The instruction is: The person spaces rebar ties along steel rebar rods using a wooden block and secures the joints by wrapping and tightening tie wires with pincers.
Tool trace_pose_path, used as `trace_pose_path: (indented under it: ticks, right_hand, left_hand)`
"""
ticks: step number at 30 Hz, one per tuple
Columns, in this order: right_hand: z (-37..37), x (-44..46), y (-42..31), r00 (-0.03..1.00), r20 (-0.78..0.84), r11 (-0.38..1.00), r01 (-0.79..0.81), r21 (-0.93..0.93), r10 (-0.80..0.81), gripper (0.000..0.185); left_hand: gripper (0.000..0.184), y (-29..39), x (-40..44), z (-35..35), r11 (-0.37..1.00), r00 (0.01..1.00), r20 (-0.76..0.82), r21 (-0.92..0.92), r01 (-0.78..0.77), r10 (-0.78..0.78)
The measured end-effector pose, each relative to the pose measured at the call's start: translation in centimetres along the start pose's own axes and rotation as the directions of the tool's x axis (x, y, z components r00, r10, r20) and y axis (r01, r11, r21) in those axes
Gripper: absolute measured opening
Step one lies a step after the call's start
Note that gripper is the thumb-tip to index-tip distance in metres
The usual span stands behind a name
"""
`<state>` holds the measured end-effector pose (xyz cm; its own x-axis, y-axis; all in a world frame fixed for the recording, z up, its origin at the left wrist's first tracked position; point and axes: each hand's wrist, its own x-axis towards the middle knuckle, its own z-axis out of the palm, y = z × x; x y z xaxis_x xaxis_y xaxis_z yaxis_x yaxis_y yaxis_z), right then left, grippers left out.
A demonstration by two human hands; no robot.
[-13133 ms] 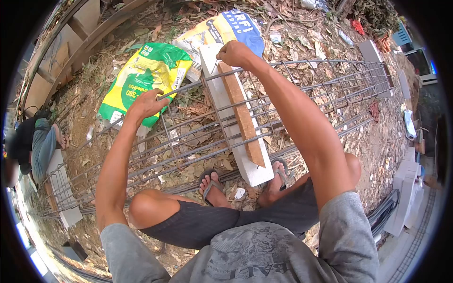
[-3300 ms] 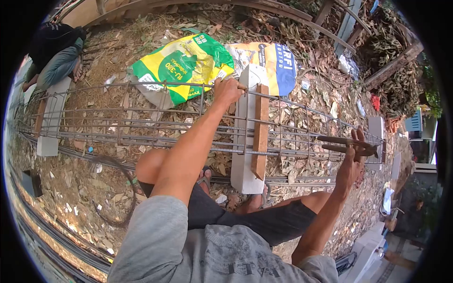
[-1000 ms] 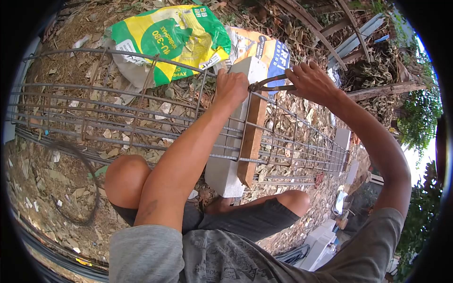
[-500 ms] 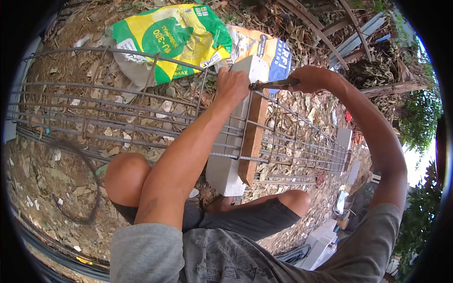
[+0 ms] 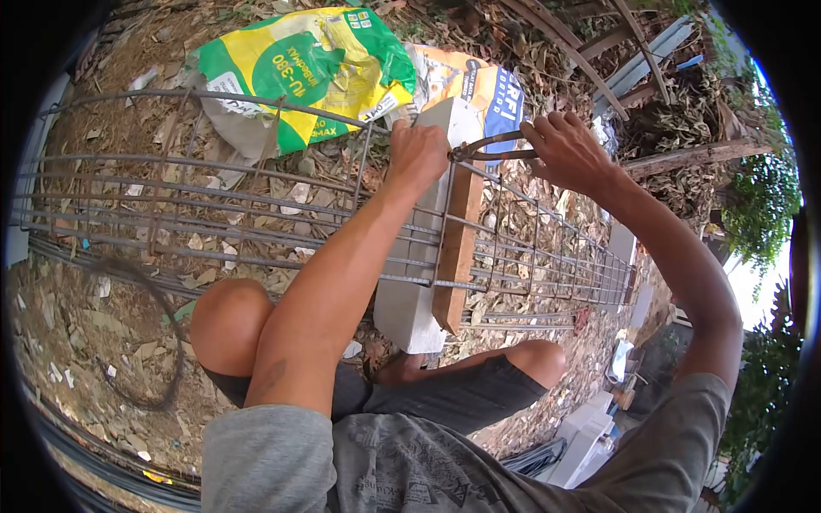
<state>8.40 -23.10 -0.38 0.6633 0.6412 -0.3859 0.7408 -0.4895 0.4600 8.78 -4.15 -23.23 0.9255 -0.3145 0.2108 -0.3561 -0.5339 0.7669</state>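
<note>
My right hand point(image 5: 569, 152) is around the handles of dark pincers point(image 5: 494, 155), which are spread apart. The pincers' jaws meet the top bar of the rebar cage point(image 5: 522, 198), right beside my left hand point(image 5: 419, 152). That hand is closed on the same bar; its fingertips are partly hidden. Beneath the cage stand a long pale block point(image 5: 409, 318) and a strip of brown wood point(image 5: 457, 256), both crosswise to the bars. Whether a tie wire sits in the jaws is too small to tell.
A green and yellow sack point(image 5: 316, 77) and an orange and blue sack point(image 5: 492, 98) lie behind the cage. A coil of thin wire point(image 5: 175, 342) rests on the leafy ground at left. Wooden planks point(image 5: 697, 160) are at the upper right, with white blocks point(image 5: 586, 432) lower right.
The pincers' handles have spread from nearly closed to apart. My right hand has turned and dropped slightly, its fingers now on top. My left hand stays on the bar.
</note>
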Motion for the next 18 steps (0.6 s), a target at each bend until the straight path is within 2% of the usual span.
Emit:
trace_pose_path:
  ticks: [1,2,3,5,6,8,9,11,12,15,16,18]
  right_hand:
    - [0.0,-0.1,0.0,0.990,-0.136,0.996,0.028,-0.090,-0.040,0.063]
    - [0.1,-0.1,-0.1,0.995,-0.085,0.992,0.034,-0.124,-0.045,0.049]
    - [0.3,0.3,0.0,0.999,-0.047,0.991,0.012,-0.136,-0.019,0.044]
    - [0.6,1.2,0.0,0.999,0.034,0.987,-0.032,-0.159,0.038,0.037]
    - [0.7,1.6,0.3,0.975,0.183,0.990,-0.110,-0.083,0.124,0.040]
    - [-1.0,3.1,0.3,0.843,0.480,0.956,-0.293,0.032,0.242,0.050]
    - [-1.1,3.3,0.8,0.739,0.634,0.890,-0.423,0.172,0.228,0.051]
    - [-1.2,3.9,2.3,0.495,0.866,0.642,-0.689,0.338,0.075,0.054]
    - [-1.1,4.1,2.9,0.416,0.909,0.496,-0.787,0.366,-0.010,0.050]
    - [-1.5,4.3,3.2,0.422,0.906,0.421,-0.824,0.380,0.009,0.047]
    - [-1.3,4.1,3.4,0.491,0.871,0.486,-0.761,0.429,0.000,0.042]
    - [-0.7,3.0,3.3,0.709,0.705,0.675,-0.521,0.522,0.001,0.039]
  left_hand:
    - [0.012,0.1,-0.1,0.0,0.999,0.999,-0.030,-0.040,-0.015,0.014]
    - [0.012,0.2,-0.1,-0.1,0.999,1.000,-0.019,-0.044,-0.008,0.007]
    - [0.012,0.1,0.0,-0.3,0.999,1.000,-0.008,-0.045,-0.001,0.000]
    - [0.012,0.2,0.0,-0.3,0.999,1.000,0.004,-0.043,0.008,-0.008]
    - [0.012,0.2,0.0,-0.2,0.999,1.000,0.004,-0.039,0.011,-0.011]
    - [0.013,0.2,0.0,-0.3,0.999,1.000,0.001,-0.037,0.013,-0.013]
    - [0.013,0.2,0.0,-0.4,0.999,1.000,-0.001,-0.041,0.011,-0.011]
    - [0.013,0.3,0.0,-0.5,0.999,1.000,0.007,-0.043,0.009,-0.009]
    - [0.013,0.3,0.0,-0.6,0.999,1.000,0.017,-0.038,0.009,-0.009]
    - [0.017,0.0,0.2,-0.3,0.999,0.998,0.058,0.035,0.026,-0.028]
    - [0.021,0.0,0.3,-0.2,0.997,0.997,0.072,0.064,0.036,-0.041]
    - [0.021,-0.1,0.3,0.1,0.998,0.997,0.074,0.062,0.030,-0.034]
